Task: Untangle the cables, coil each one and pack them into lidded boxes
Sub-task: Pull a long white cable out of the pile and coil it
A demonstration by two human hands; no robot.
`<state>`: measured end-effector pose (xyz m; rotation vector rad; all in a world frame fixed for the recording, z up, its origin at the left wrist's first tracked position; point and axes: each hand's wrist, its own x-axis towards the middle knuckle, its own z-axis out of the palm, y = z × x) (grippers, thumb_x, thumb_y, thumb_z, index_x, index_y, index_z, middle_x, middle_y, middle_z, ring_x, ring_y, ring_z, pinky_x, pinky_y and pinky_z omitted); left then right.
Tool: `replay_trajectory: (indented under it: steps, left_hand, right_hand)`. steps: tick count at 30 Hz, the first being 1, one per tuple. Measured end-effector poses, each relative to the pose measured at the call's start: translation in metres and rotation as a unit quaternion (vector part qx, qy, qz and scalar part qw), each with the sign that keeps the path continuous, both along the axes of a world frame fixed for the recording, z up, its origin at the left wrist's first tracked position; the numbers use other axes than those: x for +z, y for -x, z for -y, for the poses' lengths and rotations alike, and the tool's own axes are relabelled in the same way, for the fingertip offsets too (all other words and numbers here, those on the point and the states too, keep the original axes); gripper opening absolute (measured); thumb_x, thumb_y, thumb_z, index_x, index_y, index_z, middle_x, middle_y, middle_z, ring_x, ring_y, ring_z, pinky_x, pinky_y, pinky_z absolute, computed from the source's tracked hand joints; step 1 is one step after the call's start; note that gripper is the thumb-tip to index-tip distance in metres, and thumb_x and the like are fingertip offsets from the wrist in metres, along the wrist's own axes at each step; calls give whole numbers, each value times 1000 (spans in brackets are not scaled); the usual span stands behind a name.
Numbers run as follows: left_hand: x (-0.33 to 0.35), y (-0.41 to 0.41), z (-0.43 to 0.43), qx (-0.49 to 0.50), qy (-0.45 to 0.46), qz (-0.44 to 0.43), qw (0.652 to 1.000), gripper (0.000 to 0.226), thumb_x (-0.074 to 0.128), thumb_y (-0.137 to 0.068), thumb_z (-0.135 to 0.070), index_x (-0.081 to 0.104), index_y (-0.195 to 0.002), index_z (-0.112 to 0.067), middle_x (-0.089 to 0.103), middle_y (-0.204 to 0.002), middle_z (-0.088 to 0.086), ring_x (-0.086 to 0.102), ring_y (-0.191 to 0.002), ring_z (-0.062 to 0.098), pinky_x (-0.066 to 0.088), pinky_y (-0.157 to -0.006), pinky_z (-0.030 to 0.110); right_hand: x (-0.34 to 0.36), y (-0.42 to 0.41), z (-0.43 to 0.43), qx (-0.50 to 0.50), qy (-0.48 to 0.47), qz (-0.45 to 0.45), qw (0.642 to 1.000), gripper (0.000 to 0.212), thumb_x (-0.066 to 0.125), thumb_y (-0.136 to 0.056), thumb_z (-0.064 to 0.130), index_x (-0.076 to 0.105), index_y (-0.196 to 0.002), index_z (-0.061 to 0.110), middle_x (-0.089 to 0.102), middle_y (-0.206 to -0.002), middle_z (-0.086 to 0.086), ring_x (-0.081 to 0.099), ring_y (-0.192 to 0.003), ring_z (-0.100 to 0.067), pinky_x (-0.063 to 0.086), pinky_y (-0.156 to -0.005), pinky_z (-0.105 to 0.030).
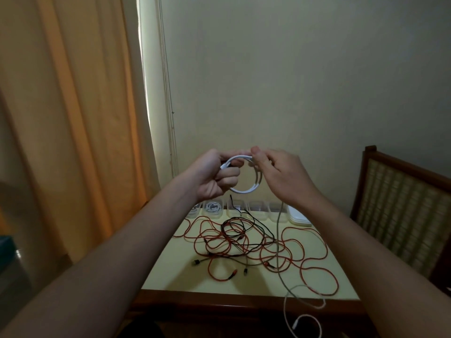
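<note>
Head cam: left hand [214, 178] & right hand [283, 178] pinch white coil [246, 190], tail loose; 2 boxes [214, 215] look filled, tangle [244, 240] left

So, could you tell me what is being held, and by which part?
The white cable coil: left hand grips its left side near the plug, right hand pinches its top right.

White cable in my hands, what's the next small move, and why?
Probably wind one more loop onto the coil. The left hand grips it, the right hand pinches its top, and a long tail hangs from the right hand across the table and over its front edge, uncoiled. It likely isn't ready for the boxes yet.
</note>
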<state>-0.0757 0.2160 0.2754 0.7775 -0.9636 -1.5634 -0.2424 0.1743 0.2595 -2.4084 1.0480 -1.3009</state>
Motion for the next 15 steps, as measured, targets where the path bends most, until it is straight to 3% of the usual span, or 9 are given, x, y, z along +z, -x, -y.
replay_trajectory:
  steps: [3, 7, 9, 12, 15]
  left_hand:
    - [2, 3, 0, -17, 0, -21, 1000, 31, 29, -104, -8, 52, -83, -9, 38, -51, -5, 21, -27, 2, 7, -33, 15]
    - [0, 6, 1, -26, 33, -3, 999, 26, 38, -106, -20, 51, -87, -10, 40, -59, -6, 22, -32, 2, 12, -35, 16]
    - [-3, 10, 0, -24, 67, 19, 997, 21, 41, -106, -23, 54, -104, -7, 34, -61, -6, 23, -36, 3, 15, -37, 15]
    - [-9, 15, -1, -9, 109, 60, 992, 37, 41, -107, -24, 49, -137, -4, 25, -60, -7, 22, -41, 3, 18, -38, 15]
    - [-11, 18, -1, -6, 115, 48, 992, 37, 40, -107, -24, 44, -140, -6, 23, -56, -8, 21, -41, 3, 20, -36, 15]
  right_hand:
    - [2, -3, -2, 34, -78, 14, 996, 61, 36, -105, 54, 74, -76, 16, 71, -69, 2, 65, -65, -8, 47, -66, -24]
    - [0, -2, -1, 26, -24, 30, 999, 57, 39, -107, 47, 53, -60, 17, 55, -54, 3, 49, -51, -9, 39, -57, -30]
    - [-1, -2, 1, 16, -7, 36, 999, 57, 39, -107, 45, 46, -58, 17, 49, -53, 1, 41, -48, -9, 34, -54, -33]
    - [-1, -2, 3, -1, 16, 24, 1000, 57, 37, -107, 45, 41, -58, 19, 44, -52, 0, 37, -47, -11, 30, -53, -34]
    - [-2, -3, 2, -2, 9, 26, 1000, 58, 38, -107, 45, 39, -56, 19, 42, -49, 5, 37, -45, -10, 28, -50, -28]
